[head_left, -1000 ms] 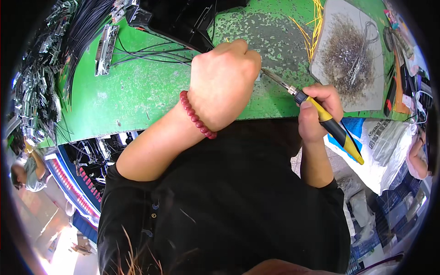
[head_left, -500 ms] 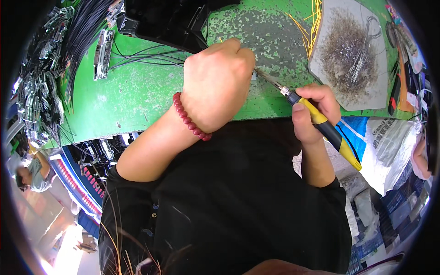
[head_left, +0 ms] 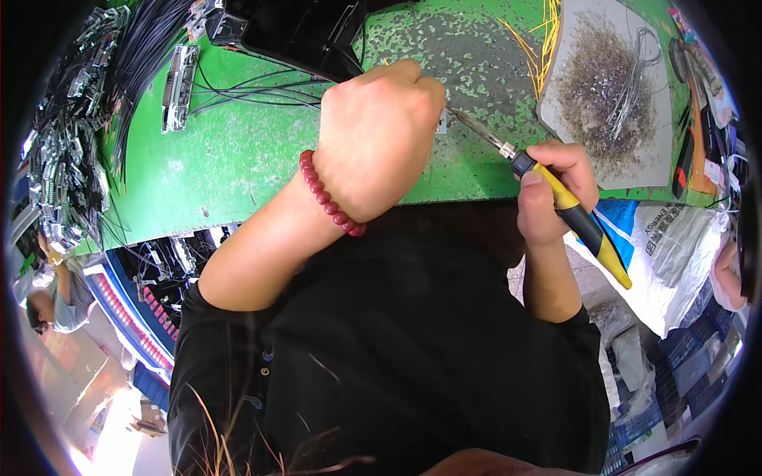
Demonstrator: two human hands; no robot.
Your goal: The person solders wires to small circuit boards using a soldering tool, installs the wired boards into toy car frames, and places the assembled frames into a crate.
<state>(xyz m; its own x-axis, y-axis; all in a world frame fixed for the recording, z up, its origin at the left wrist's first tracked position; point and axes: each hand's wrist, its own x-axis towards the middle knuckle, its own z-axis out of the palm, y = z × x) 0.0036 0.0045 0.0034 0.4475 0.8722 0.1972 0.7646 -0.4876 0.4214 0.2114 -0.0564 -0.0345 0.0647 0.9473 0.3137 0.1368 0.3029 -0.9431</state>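
Observation:
My left hand (head_left: 379, 139) is curled closed over the green bench top, its back turned up and a red bead bracelet (head_left: 321, 194) round the wrist. Its fingertips are hidden, so what they pinch cannot be made out. A small pale piece (head_left: 442, 123) shows at its right edge. In my right hand (head_left: 556, 186) is a yellow and black soldering iron (head_left: 589, 230), gripped by the handle. The iron's thin tip points up and left, close beside my left knuckles. Thin black wires (head_left: 262, 95) run from the left toward my left hand.
A shiny metal strip part (head_left: 179, 89) lies left of the wires. Many similar parts (head_left: 67, 159) and black wires (head_left: 147, 71) are heaped at far left. A black housing (head_left: 278, 32) stands behind. Yellow wires (head_left: 548, 47) and a stained grey board (head_left: 603, 95) with solder wire lie right.
My right hand and the soldering iron have shifted slightly right, and the tip sits a little farther from my left hand. The left hand stays closed in nearly the same place.

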